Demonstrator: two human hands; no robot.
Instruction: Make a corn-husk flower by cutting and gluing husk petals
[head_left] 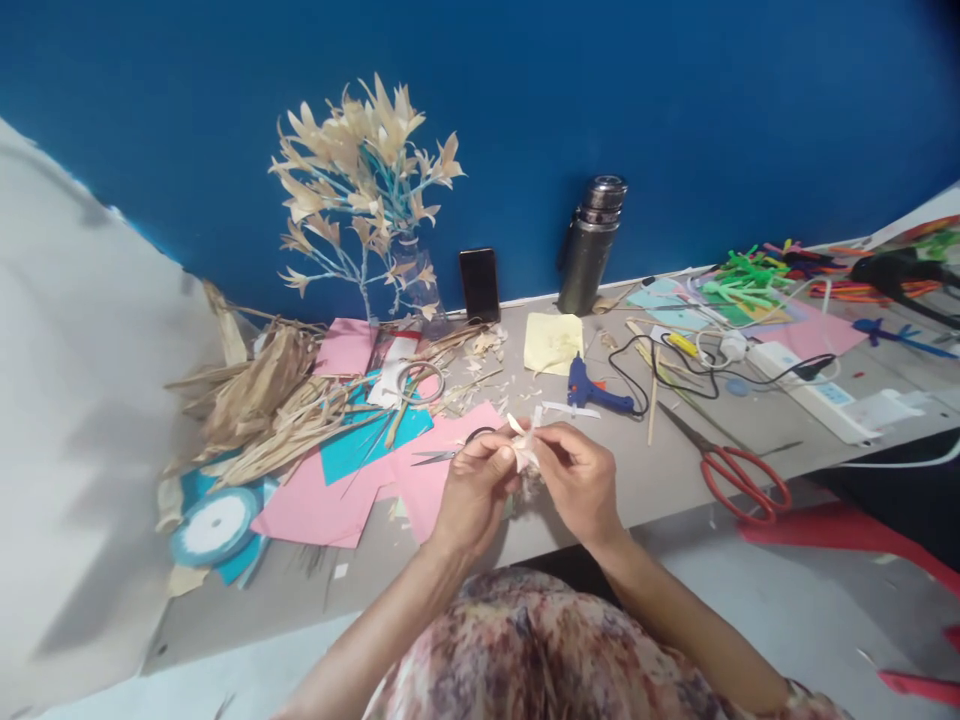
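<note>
Over the table's front edge, both my hands pinch a small pale husk flower (526, 450) between them. My left hand (478, 483) has its thumb and fingers closed on the flower's left side. From the other side, my right hand (579, 477) grips it with thumb and forefinger pressed together. The lower part of the flower is partly hidden by my fingers. Just left of my left hand lie small scissors (436, 457) with dark handles, on pink paper (330, 500). Beyond my right hand a blue glue gun (600, 387) rests on its side.
Dried husks (262, 400) pile up at left, near a teal ribbon spool (215, 526). Behind stand a glass vase (415, 280) of husk flowers (375, 150), a phone (480, 284) and a flask (592, 245). Red-handled scissors (742, 483) overhang the front edge by a power strip (814, 390).
</note>
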